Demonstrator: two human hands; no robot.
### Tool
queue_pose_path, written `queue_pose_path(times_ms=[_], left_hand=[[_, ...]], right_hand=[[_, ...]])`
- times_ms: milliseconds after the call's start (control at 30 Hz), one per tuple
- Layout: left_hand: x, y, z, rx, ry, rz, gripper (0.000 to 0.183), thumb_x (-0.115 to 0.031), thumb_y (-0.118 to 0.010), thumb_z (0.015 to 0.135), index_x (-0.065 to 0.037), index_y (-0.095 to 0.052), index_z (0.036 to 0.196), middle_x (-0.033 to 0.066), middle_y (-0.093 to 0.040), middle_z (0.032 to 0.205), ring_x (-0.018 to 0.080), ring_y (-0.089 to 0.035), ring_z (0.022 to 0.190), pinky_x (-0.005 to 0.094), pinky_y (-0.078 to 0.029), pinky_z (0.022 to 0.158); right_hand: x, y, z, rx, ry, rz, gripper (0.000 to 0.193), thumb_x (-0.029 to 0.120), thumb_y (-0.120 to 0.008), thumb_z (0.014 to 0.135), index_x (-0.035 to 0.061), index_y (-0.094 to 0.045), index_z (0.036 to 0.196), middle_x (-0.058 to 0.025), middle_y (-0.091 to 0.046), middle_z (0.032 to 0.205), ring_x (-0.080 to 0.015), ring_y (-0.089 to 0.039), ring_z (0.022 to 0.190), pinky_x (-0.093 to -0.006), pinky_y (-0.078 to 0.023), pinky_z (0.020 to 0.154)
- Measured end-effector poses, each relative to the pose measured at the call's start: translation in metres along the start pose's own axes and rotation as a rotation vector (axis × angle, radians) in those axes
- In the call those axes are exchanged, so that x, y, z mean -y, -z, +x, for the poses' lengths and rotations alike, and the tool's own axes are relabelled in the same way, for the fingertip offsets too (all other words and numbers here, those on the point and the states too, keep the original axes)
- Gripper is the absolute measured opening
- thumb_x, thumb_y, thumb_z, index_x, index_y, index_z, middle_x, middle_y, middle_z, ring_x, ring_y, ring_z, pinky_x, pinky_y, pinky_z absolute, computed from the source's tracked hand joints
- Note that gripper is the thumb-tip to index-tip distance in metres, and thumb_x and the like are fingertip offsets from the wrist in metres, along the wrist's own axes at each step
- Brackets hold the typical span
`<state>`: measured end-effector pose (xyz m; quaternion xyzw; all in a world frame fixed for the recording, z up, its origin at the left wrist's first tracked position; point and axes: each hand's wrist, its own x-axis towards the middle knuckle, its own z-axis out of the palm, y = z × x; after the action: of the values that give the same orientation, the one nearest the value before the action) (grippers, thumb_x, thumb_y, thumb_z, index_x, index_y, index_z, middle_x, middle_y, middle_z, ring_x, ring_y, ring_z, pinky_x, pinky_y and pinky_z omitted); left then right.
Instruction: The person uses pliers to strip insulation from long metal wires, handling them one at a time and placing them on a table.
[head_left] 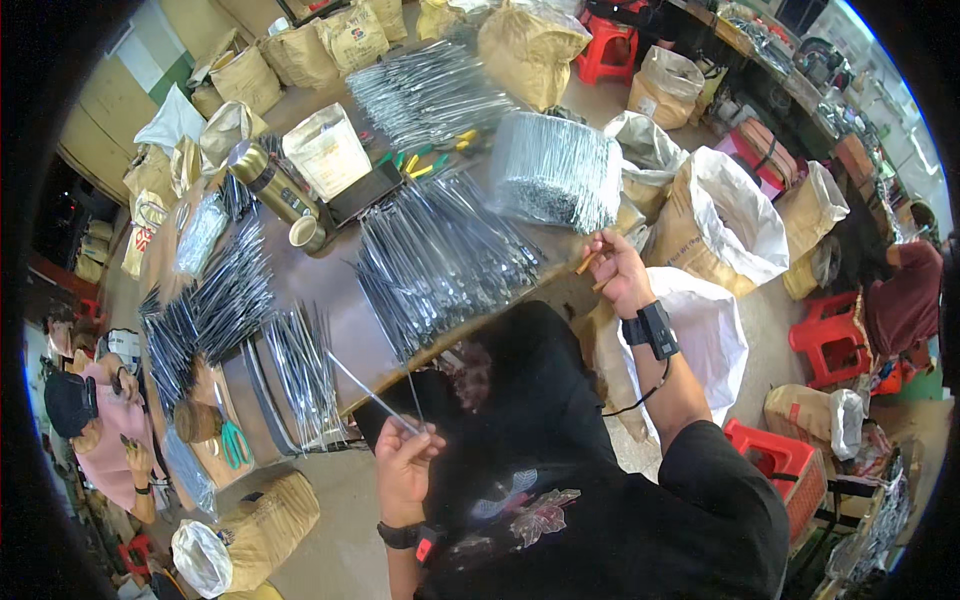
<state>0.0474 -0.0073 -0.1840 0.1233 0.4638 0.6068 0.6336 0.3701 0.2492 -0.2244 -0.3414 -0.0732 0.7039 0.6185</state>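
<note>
My left hand point(408, 458) is closed around a few thin metal strips point(372, 392), which stick out up and to the left over the table's front edge. My right hand point(618, 272) is raised at the table's right end, just below a large round bundle of shiny metal strips point(552, 165). Orange-brown covers or pieces show at two of its fingertips, which look apart; I see no strip between them. Between my hands, a broad spread of dark metal strips point(440, 260) lies on the table point(325, 270).
More strip piles lie at the table's far side point(425, 95) and left point(235, 290). A thermos point(270, 182), a metal cup point(307, 234), pliers point(440, 160) and teal scissors point(234, 445) are there too. Open sacks point(715, 225) crowd the right. Another person point(105, 430) sits at the left.
</note>
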Motion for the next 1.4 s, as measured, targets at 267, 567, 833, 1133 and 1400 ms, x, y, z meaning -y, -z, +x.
queue_pose_path(times_ms=[267, 567, 833, 1133, 1400], left_hand=[[0.000, -0.004, 0.005, 0.005, 0.002, 0.008, 0.019, 0.007, -0.056, 0.075, -0.003, -0.050, 0.090, 0.0122, -0.060, 0.081, 0.0196, -0.062, 0.064, 0.0221, -0.050, 0.055], [-0.003, -0.007, 0.003, 0.011, -0.006, 0.018, 0.020, 0.007, -0.057, 0.074, -0.003, -0.050, 0.089, 0.0123, -0.060, 0.081, 0.0199, -0.062, 0.064, 0.0218, -0.051, 0.054], [0.001, -0.007, 0.001, 0.014, 0.011, 0.016, 0.020, 0.006, -0.058, 0.073, -0.003, -0.050, 0.089, 0.0118, -0.060, 0.081, 0.0211, -0.062, 0.066, 0.0242, -0.050, 0.057], [0.000, -0.010, 0.002, 0.006, 0.001, -0.002, 0.018, 0.007, -0.056, 0.075, -0.003, -0.050, 0.088, 0.0132, -0.061, 0.081, 0.0195, -0.063, 0.063, 0.0214, -0.051, 0.052], [0.000, -0.008, 0.000, 0.019, 0.023, 0.001, 0.021, 0.007, -0.059, 0.073, -0.003, -0.050, 0.090, 0.0129, -0.061, 0.081, 0.0210, -0.063, 0.065, 0.0244, -0.050, 0.057]], right_hand=[[-0.002, -0.002, 0.006, 0.047, 0.008, -0.017, 0.011, 0.012, -0.059, 0.084, 0.0042, -0.052, 0.084, -0.0055, -0.055, 0.074, -0.0157, -0.052, 0.066, -0.0354, -0.050, 0.070], [0.000, -0.006, 0.012, 0.088, -0.015, 0.027, 0.006, 0.007, -0.055, 0.085, 0.0025, -0.051, 0.084, -0.0053, -0.054, 0.074, -0.0158, -0.052, 0.065, -0.0341, -0.050, 0.070], [-0.011, -0.007, -0.002, 0.032, 0.032, 0.076, 0.014, 0.014, -0.059, 0.085, 0.0033, -0.051, 0.083, -0.0059, -0.054, 0.073, -0.0166, -0.052, 0.066, -0.0356, -0.050, 0.069], [-0.011, -0.010, 0.005, 0.059, 0.005, 0.029, 0.012, 0.012, -0.059, 0.084, 0.0032, -0.052, 0.082, -0.0060, -0.054, 0.073, -0.0157, -0.052, 0.066, -0.0353, -0.050, 0.070], [-0.010, -0.010, -0.007, 0.067, 0.047, 0.031, 0.008, 0.007, -0.058, 0.080, 0.0023, -0.051, 0.079, -0.0083, -0.055, 0.075, -0.0170, -0.052, 0.066, -0.0364, -0.050, 0.069]])
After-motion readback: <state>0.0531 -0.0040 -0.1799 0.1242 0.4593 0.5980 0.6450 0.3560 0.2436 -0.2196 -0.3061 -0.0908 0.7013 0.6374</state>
